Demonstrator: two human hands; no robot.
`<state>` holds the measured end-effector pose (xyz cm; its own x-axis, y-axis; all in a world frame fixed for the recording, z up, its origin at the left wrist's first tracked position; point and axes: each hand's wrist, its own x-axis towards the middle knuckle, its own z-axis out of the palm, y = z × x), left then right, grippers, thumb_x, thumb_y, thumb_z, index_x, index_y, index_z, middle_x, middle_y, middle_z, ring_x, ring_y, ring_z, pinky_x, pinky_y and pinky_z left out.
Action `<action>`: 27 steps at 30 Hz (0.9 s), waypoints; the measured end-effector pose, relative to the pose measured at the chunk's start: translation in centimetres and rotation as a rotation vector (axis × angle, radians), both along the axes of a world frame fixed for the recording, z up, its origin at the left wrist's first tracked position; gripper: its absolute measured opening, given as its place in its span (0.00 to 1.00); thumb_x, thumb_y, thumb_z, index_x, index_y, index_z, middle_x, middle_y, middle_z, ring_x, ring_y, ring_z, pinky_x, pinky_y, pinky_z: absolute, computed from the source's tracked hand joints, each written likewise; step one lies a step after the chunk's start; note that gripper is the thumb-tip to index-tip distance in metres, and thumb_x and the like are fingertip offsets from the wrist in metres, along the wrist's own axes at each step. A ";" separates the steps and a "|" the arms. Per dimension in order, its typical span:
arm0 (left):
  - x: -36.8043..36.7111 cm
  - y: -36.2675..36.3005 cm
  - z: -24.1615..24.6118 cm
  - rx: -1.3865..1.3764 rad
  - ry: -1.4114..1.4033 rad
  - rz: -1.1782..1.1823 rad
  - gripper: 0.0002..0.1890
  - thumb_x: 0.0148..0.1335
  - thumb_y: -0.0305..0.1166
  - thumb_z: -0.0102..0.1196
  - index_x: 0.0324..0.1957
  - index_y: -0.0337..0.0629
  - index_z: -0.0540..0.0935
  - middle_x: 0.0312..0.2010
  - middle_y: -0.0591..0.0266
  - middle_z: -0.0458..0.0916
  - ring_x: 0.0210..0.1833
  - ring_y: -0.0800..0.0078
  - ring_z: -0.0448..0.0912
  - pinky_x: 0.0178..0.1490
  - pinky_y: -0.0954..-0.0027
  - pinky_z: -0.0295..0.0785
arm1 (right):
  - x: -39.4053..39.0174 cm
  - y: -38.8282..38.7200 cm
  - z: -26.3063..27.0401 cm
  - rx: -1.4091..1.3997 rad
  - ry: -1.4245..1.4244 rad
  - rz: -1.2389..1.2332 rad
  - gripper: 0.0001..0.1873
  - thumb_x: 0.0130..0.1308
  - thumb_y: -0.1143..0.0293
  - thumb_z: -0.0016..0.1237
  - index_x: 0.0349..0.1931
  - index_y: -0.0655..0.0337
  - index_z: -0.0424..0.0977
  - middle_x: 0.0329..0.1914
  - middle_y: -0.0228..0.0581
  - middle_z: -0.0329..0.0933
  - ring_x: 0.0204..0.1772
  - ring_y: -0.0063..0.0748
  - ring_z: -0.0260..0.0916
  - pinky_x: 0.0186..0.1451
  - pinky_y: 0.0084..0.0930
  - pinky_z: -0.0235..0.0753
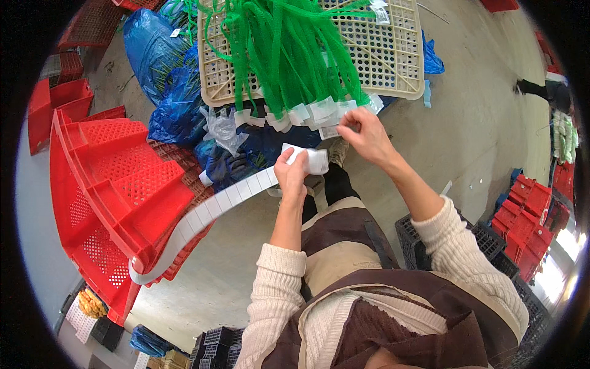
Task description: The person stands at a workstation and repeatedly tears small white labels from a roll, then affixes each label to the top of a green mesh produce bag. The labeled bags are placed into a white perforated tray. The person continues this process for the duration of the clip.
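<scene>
My left hand (291, 173) grips the end of a long strip of white labels (216, 204), which runs down left to a stack of red plastic crates. My right hand (366, 136) is raised at the ends of green mesh net sleeves (295, 55), thumb and forefinger curled close together; whether something thin is between them I cannot tell. The sleeves lie in a bunch over an upturned cream plastic crate (382, 50). White labels (322, 108) are stuck on their near ends, several of them overlapping.
Red crates (133, 184) stand stacked at the left. Blue plastic bags (152, 55) with green stalks lie beside the cream crate. A clear plastic bag (223, 129) hangs near its corner. Black crates (415, 240) and more red crates (521, 221) are at the right. A person's leg (534, 90) shows at far right.
</scene>
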<state>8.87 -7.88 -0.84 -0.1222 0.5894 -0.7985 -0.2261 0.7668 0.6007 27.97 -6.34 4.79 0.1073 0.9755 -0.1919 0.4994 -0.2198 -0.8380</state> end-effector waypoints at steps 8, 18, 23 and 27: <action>-0.1 -1.3 1.2 0.200 -0.066 -0.159 0.16 0.52 0.19 0.59 0.46 0.33 0.78 0.41 0.60 0.78 0.39 0.74 0.77 0.44 0.74 0.73 | 0.9 5.2 -5.1 0.152 -0.288 0.065 0.07 0.57 0.70 0.52 0.32 0.64 0.72 0.30 0.47 0.72 0.38 0.47 0.71 0.42 0.36 0.70; 0.0 0.6 6.2 0.266 -0.353 -0.078 0.10 0.59 0.25 0.56 0.42 0.31 0.81 0.33 0.64 0.80 0.32 0.81 0.76 0.37 0.79 0.71 | 12.9 6.2 10.4 0.275 -0.520 -0.061 0.27 0.58 0.71 0.55 0.60 0.58 0.65 0.38 0.39 0.76 0.40 0.29 0.72 0.42 0.28 0.74; 0.8 0.7 5.7 0.185 -0.427 -0.058 0.12 0.61 0.28 0.55 0.43 0.29 0.80 0.34 0.60 0.81 0.33 0.78 0.78 0.36 0.78 0.73 | 1.2 -3.7 3.4 -0.017 0.367 0.284 0.15 0.58 0.74 0.54 0.46 0.64 0.76 0.35 0.36 0.79 0.38 0.22 0.72 0.42 0.22 0.72; 1.3 0.6 5.0 0.226 -0.320 -0.099 0.11 0.61 0.28 0.55 0.42 0.28 0.81 0.34 0.60 0.82 0.34 0.79 0.77 0.39 0.78 0.71 | -1.6 -5.9 1.4 -0.086 0.539 -0.055 0.07 0.58 0.76 0.53 0.37 0.68 0.78 0.32 0.34 0.77 0.33 0.16 0.69 0.34 0.17 0.70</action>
<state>10.13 -7.27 4.19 0.1774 0.7509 -0.6361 -0.3607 0.6510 0.6679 26.40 -12.26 6.17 0.0226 0.9496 -0.3126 -0.0099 -0.3124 -0.9499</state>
